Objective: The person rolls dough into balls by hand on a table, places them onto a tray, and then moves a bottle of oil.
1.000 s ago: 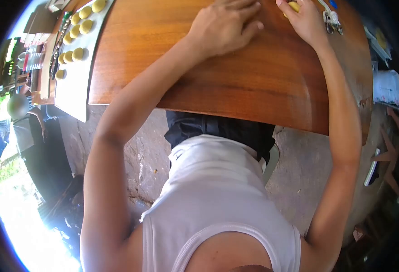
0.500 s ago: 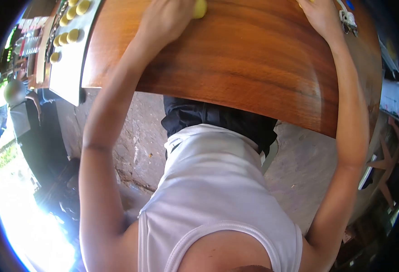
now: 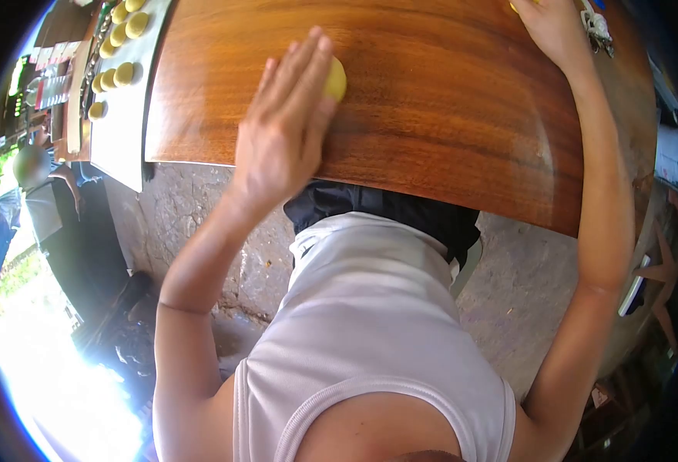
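My left hand (image 3: 285,123) lies over the polished wooden table (image 3: 447,108), its fingers stretched out and pointing away from me. A smooth, yellow, rounded piece, like a dough ball (image 3: 338,80), shows at the right side of its fingers, partly covered by them. At the table's far right, my right hand (image 3: 552,32) is cut by the top edge of the view. Something yellow (image 3: 518,6) shows at its fingers; most of it is hidden, and the fingertips are out of sight.
Several yellow balls (image 3: 123,74) sit in groups on a white board (image 3: 127,123) left of the table. A white, string-like bundle with metal bits (image 3: 597,35) lies right of my right hand. A person (image 3: 35,173) is in the far left background.
My left hand has come back toward me, its fingers now straightened, and the yellow piece has moved nearer with it. My right hand has barely moved.
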`<state>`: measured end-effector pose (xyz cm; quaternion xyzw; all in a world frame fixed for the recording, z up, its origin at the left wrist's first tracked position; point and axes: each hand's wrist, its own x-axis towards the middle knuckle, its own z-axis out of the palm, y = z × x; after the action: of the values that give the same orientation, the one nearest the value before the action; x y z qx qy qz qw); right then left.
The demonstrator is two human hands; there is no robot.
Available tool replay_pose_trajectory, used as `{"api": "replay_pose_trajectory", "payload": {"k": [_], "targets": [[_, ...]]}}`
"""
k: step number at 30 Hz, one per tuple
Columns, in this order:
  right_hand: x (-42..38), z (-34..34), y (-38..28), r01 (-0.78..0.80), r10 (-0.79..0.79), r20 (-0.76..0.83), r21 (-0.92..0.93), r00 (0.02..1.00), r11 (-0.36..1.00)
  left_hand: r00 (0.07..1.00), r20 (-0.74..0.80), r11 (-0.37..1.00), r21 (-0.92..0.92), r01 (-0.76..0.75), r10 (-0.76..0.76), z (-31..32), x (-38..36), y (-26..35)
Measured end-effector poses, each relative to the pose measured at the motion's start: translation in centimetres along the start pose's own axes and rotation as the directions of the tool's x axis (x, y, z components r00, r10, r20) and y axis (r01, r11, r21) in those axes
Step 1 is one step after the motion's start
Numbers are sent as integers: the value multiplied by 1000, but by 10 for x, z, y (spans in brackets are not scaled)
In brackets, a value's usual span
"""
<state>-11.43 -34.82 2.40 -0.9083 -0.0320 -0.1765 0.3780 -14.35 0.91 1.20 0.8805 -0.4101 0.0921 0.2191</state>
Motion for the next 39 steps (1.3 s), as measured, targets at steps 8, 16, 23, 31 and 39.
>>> {"api": "replay_pose_trajectory", "payload": {"k": [8,16,23,31,39], "targets": [[-1,1,7,3,-4,-53,-13,999,1000,994,7,993,36,-113,113,48,152,-23],[-7,-1,24,28,-27,-7,111,1000,993,944,140,952,27,-305,299,8,55,32],[-4,1,18,90,-90,-1,-29,996,996,957,-107,856,-482,186,-268,-9,34,-22],[-7,-1,14,74,-77,-49,-61,996,995,967,-55,950,-207,233,-249,-16,38,-22],[-6,-2,9,99,-102,-24,-102,994,990,964,55,816,-521,249,-259,-48,19,-51]]}}
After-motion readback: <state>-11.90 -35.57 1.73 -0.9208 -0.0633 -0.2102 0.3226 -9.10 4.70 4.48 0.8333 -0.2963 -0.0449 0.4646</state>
